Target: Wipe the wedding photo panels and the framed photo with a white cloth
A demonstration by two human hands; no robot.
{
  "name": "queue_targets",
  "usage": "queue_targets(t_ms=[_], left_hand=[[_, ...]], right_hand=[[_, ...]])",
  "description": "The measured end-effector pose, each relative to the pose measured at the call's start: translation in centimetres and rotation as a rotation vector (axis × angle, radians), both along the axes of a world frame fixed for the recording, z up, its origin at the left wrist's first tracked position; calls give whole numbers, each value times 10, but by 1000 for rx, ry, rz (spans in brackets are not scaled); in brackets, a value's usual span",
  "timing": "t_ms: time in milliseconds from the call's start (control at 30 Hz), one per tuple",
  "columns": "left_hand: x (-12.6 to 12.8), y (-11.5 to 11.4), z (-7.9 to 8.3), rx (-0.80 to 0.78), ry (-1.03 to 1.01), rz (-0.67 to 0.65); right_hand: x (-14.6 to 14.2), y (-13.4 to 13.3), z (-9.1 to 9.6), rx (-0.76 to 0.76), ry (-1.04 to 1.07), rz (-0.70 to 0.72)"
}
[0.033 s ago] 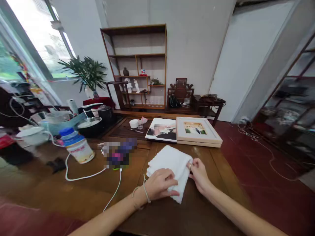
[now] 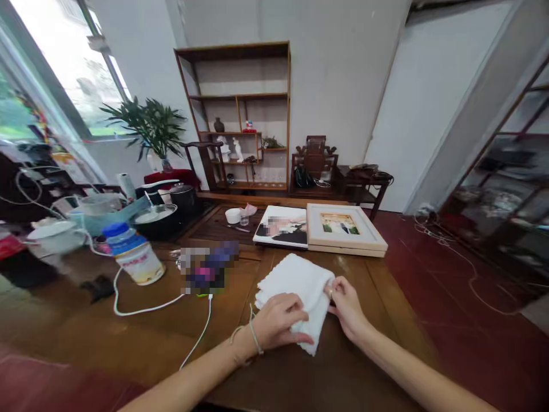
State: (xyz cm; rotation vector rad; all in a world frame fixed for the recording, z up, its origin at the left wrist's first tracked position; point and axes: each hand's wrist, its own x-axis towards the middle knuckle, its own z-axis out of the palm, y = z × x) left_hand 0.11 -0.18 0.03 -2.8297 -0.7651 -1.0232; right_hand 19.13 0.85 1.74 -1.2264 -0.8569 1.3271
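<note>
A folded white towel [image 2: 295,280] with a fluffy surface lies on the brown wooden table [image 2: 364,297]. My left hand [image 2: 281,321], with a thin cord bracelet at its wrist, rests on the towel's near left part. Its fingers are bent and the thumb stands apart from them. At the towel's right edge, my right hand [image 2: 346,306] pinches a folded corner between thumb and fingers. A ring shows on one of its fingers, while the other fingertips are partly hidden by the cloth.
Beyond the towel lie a photo panel [image 2: 281,227] and a framed picture [image 2: 377,240]. To the left are a blue-lidded jar [image 2: 139,263], a white cable [image 2: 148,313] and a blurred-out object [image 2: 208,269]. Pots [image 2: 182,197] and a small white cup [image 2: 233,216] stand farther back.
</note>
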Motion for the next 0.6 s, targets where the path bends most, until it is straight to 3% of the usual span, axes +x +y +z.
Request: queue_targets(t_ms=[133,267,367,467,500,533,600], left_hand=[[9,-6,0,-77,-20,26],[31,-16,1,-13,166,36],[48,-27,14,7,244,-100],[53,-25,41,-257,30,-296],[50,-18,51,-359,-65,-297],[44,-6,60,-433,-167,-239],[24,28,72,-514,-356,71]], right_hand=[[-1,-9,6,-9,8,127],[-1,-4,4,-16,-16,274],[0,4,1,36,-109,338],[9,15,8,174,-271,281],[17,20,15,236,-336,238],[27,26,22,308,-412,182],[54,35,40,465,-591,64]])
